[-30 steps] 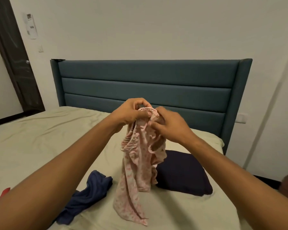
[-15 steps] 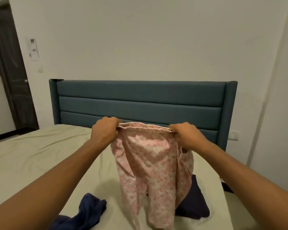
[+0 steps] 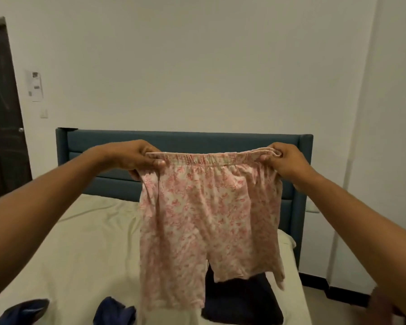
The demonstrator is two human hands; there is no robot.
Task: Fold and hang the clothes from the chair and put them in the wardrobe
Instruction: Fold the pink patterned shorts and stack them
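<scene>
Pink floral shorts (image 3: pixel 206 221) hang in the air in front of me, above the bed (image 3: pixel 85 249), stretched flat by their elastic waistband. My left hand (image 3: pixel 136 158) pinches the waistband's left end. At the right end, my right hand (image 3: pixel 284 160) grips the same band. Both legs of the shorts dangle down. A dark navy folded garment (image 3: pixel 242 301) lies on the sheet below them, partly hidden behind the shorts. A crumpled blue garment (image 3: pixel 114 311) lies at the bottom edge, left of the shorts.
A teal padded headboard (image 3: pixel 99 141) stands against the white wall behind the bed. A dark door (image 3: pixel 2 127) is at the far left. Another dark blue cloth (image 3: pixel 24 311) shows at the bottom left corner. Floor runs along the bed's right side.
My hands moved apart and upward, spreading the bunched pink shorts out flat by the waistband. The view tilted up, showing more wall.
</scene>
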